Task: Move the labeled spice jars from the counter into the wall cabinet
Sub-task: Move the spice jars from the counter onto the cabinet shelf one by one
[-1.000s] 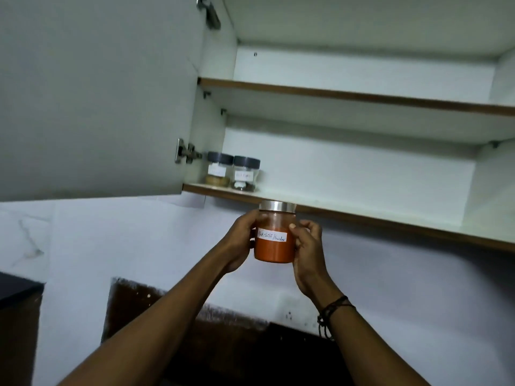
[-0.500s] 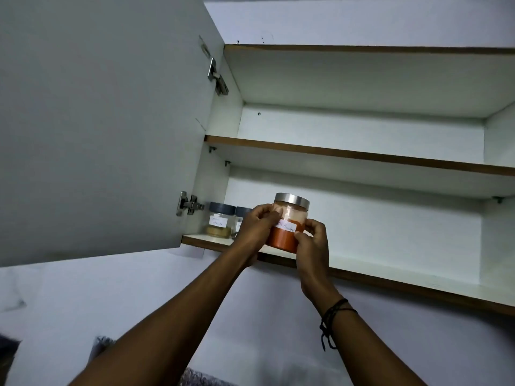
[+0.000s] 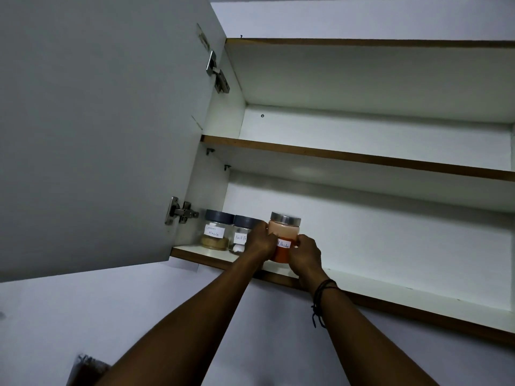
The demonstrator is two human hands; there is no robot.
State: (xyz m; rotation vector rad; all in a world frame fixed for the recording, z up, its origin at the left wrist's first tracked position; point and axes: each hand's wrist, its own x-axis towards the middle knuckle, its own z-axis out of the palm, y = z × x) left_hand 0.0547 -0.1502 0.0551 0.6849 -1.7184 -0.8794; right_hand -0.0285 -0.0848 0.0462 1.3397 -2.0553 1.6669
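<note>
A jar of orange-red powder (image 3: 283, 238) with a silver lid and a white label stands on the bottom shelf (image 3: 390, 288) of the open wall cabinet. My left hand (image 3: 260, 242) grips its left side and my right hand (image 3: 305, 253) grips its right side. Left of it stand two dark-lidded jars: one labeled masala (image 3: 216, 232) with tan powder, and one (image 3: 241, 236) partly hidden behind my left hand.
The cabinet door (image 3: 97, 135) hangs open at the left, with two metal hinges. An upper shelf (image 3: 362, 157) crosses the cabinet above. The bottom shelf stretches bare to the right of the jars. Plain wall lies below the cabinet.
Both hands raised the orange-red jar from below the cabinet's bottom edge up onto the bottom shelf, beside the two dark-lidded jars. The camera tilted upward.
</note>
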